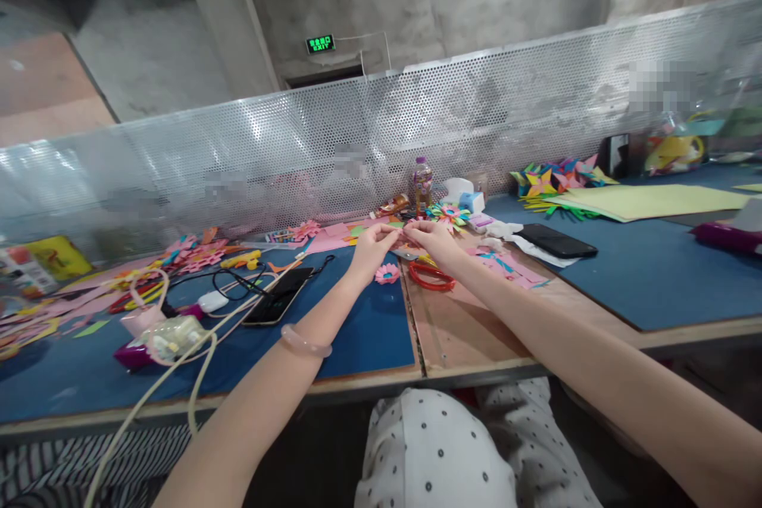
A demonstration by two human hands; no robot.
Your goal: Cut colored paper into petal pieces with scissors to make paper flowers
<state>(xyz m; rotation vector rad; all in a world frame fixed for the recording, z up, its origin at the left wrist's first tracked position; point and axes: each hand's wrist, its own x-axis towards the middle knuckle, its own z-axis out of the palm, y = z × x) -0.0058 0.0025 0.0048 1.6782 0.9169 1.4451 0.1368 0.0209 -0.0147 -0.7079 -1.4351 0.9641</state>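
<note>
My left hand (375, 244) and my right hand (433, 241) meet fingertip to fingertip above the middle of the table. Both are closed in a pinch; whatever lies between the fingers is too small to make out. Just below my left hand, a pink paper flower (387, 274) rests on the blue mat (369, 333). Red-handled scissors (431, 276) lie beneath my right hand on bare brown board. Beyond the hands is a larger paper flower (449, 215) with pink, green and blue petals.
A phone (279, 298), a cable and a glue gun (134, 353) lie left. Another phone (556, 241), yellow-green paper (648, 202) and colourful paper pinwheels (559, 178) are right. A purple-capped bottle (422, 181) stands before the perforated metal partition (298, 143).
</note>
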